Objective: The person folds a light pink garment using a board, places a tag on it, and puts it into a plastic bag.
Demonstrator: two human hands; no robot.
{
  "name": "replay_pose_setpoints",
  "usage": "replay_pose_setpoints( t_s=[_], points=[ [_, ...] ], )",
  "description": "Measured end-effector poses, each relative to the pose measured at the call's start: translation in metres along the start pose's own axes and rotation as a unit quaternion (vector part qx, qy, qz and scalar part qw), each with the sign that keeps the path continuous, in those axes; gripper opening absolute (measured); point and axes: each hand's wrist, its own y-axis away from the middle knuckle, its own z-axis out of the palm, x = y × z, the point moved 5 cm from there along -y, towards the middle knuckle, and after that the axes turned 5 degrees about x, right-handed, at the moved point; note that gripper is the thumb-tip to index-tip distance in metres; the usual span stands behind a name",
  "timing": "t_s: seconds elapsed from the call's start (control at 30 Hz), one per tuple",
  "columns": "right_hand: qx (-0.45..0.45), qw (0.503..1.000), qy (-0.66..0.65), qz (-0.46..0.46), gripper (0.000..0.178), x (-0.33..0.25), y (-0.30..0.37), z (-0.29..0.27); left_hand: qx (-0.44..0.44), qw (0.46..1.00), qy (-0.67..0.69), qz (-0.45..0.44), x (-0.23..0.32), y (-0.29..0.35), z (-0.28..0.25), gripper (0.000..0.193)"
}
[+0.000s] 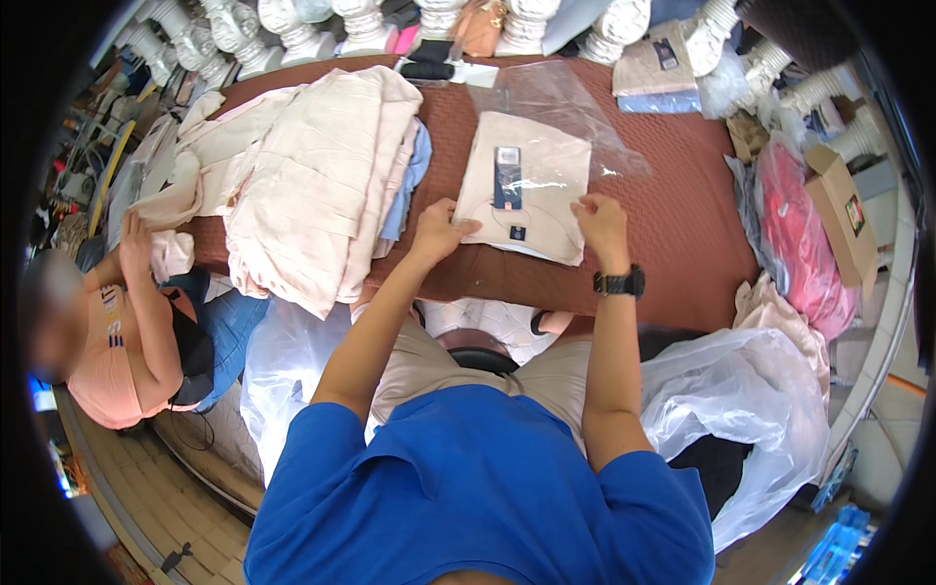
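On the brown-covered table before me lies a folded beige garment point(558, 146), with a long dark blue tag and a small dark square on top. Clear plastic point(561, 93) spreads beyond its far edge and to the right. Glints on the cloth look like film over it, though how much is covered I cannot tell. My left hand point(444, 231) is closed at the garment's near left edge, thumb on top. At the right edge my right hand point(603, 229), with a dark watch on the wrist, pinches the side with bent fingers.
A tall heap of beige garments point(302, 175) lies to the left, light blue cloth beneath. Beyond it a co-worker point(127, 341) handles beige fabric. Folded garments point(653, 73) sit at the far right, near white balusters point(531, 24). Clear plastic sacks point(731, 400) flank me.
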Motion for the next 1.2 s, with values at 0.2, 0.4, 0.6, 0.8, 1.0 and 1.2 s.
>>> replay_pose_setpoints(
  t_s=[0.2, 0.4, 0.6, 0.8, 1.0, 1.2],
  points=[
    [0.022, 0.985, -0.029, 0.167, 0.055, 0.047, 0.053, 0.014, -0.019, 0.999, 0.034, -0.009, 0.009, -0.001, 0.001, 0.049],
    [-0.033, 0.940, -0.270, 0.208, 0.045, 0.047, 0.048, 0.038, -0.086, 0.988, 0.069, -0.107, 0.031, 0.002, -0.006, 0.046],
    [-0.049, 0.903, -0.358, 0.232, 0.040, 0.003, 0.070, -0.013, -0.135, 0.967, 0.151, -0.157, 0.066, 0.040, -0.023, 0.046],
    [-0.077, 0.930, -0.248, 0.260, 0.045, 0.051, 0.115, -0.002, 0.012, 0.983, -0.185, 0.003, 0.073, 0.086, -0.023, 0.049],
    [0.186, 0.970, -0.089, 0.126, 0.059, 0.065, 0.057, -0.050, 0.106, 0.913, -0.167, 0.357, 0.129, 0.095, -0.007, 0.042],
    [0.208, 0.976, -0.056, -0.036, 0.050, 0.062, -0.037, -0.022, 0.021, 0.881, -0.128, 0.455, 0.171, 0.067, 0.080, 0.041]
  ],
)
